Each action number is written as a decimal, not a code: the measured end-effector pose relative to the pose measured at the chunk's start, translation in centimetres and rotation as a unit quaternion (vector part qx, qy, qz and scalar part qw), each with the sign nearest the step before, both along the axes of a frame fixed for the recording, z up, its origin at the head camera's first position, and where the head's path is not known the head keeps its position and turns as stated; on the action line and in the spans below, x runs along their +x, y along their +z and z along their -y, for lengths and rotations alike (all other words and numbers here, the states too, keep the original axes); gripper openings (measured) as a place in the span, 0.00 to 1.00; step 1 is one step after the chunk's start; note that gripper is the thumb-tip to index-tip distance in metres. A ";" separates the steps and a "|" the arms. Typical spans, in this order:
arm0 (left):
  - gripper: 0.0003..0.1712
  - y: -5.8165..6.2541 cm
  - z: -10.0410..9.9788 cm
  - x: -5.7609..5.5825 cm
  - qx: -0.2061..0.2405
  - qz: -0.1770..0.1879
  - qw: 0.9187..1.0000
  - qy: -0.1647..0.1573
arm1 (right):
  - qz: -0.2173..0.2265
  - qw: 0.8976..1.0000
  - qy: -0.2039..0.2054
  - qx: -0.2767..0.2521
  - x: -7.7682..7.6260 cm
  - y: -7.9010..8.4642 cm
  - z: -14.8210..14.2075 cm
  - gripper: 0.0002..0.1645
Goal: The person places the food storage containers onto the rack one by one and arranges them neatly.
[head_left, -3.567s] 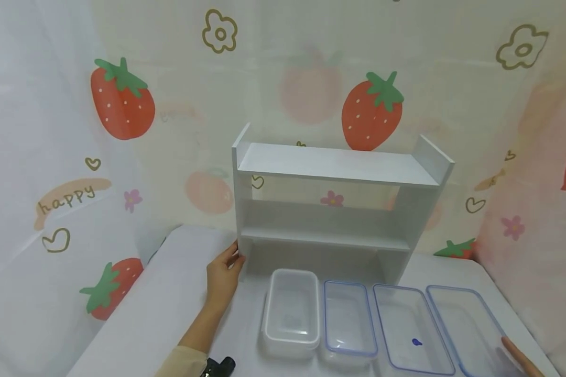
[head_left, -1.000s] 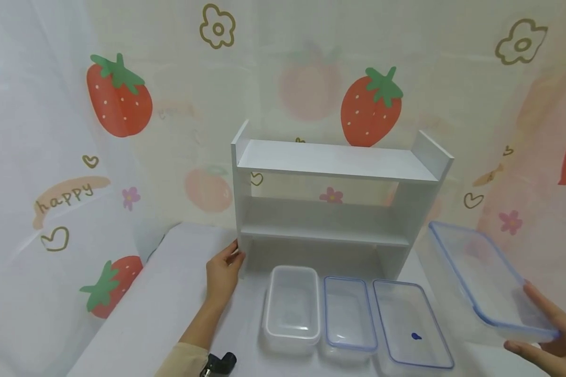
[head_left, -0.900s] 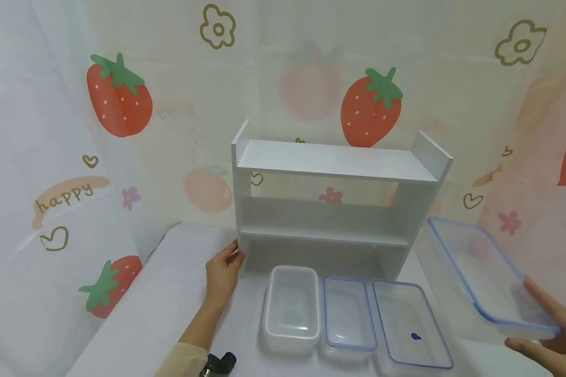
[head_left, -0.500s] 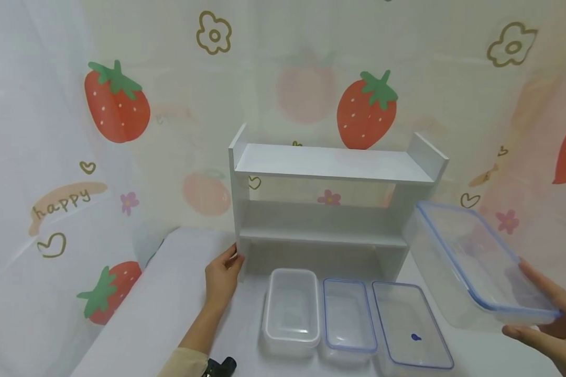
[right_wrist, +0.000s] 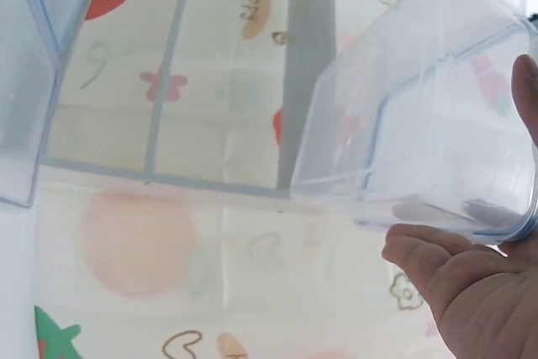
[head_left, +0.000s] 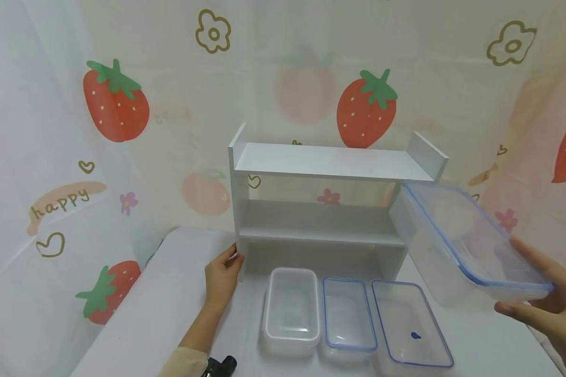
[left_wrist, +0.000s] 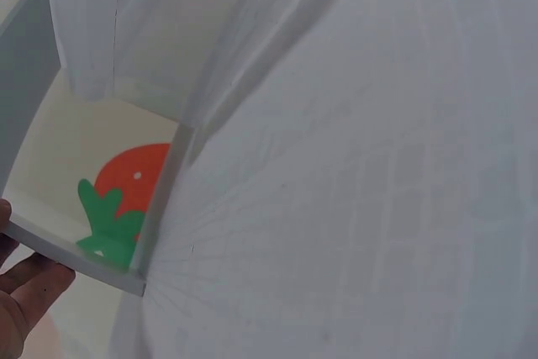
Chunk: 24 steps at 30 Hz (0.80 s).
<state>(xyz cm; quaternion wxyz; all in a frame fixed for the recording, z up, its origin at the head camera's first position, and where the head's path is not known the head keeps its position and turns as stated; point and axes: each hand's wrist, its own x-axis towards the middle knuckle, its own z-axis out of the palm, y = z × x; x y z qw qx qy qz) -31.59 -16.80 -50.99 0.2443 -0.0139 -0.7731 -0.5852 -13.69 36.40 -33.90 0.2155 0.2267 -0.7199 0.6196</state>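
Note:
My right hand [head_left: 552,293] grips the near end of a clear food storage container [head_left: 443,262] with a blue-edged lid, raised off the table at the right. Its far end overlaps the right side panel of the white shelf unit [head_left: 330,162] in the head view. In the right wrist view the container [right_wrist: 420,124] is held between thumb and fingers, tilted in that view. At the lower left side panel of the shelf, my left hand [head_left: 223,275] pinches the panel's front edge; the left wrist view shows fingers [left_wrist: 38,287] at that panel edge [left_wrist: 92,266].
In front of the shelf stand a frosted white-lidded container [head_left: 292,309], a smaller blue-rimmed one [head_left: 350,317] and a larger blue-rimmed one [head_left: 411,324] with a blue mark. A strawberry-print curtain [head_left: 184,68] hangs behind the white table [head_left: 137,314].
My right hand has taken up the rightmost container from the table, raised it, and moved it left toward the shelf's right side. My left hand stays at the left panel.

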 end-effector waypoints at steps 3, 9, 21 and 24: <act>0.23 0.0 0.0 -0.1 0.002 -0.001 1.000 -0.004 | 0.002 1.000 -0.005 0.019 -0.2 1.0 0.6 0.60; 0.23 0.1 0.1 -0.1 0.000 -0.007 1.000 -0.005 | 0.000 1.000 -0.013 0.022 -0.6 3.0 2.6 0.60; 0.22 0.0 0.0 -0.1 -0.001 -0.004 1.000 0.006 | 0.038 0.986 -0.113 0.116 -1.1 7.0 6.4 0.59; 0.23 0.0 0.0 -0.1 0.002 -0.004 1.000 0.004 | 0.044 0.984 -0.116 0.128 -1.5 7.9 7.2 0.59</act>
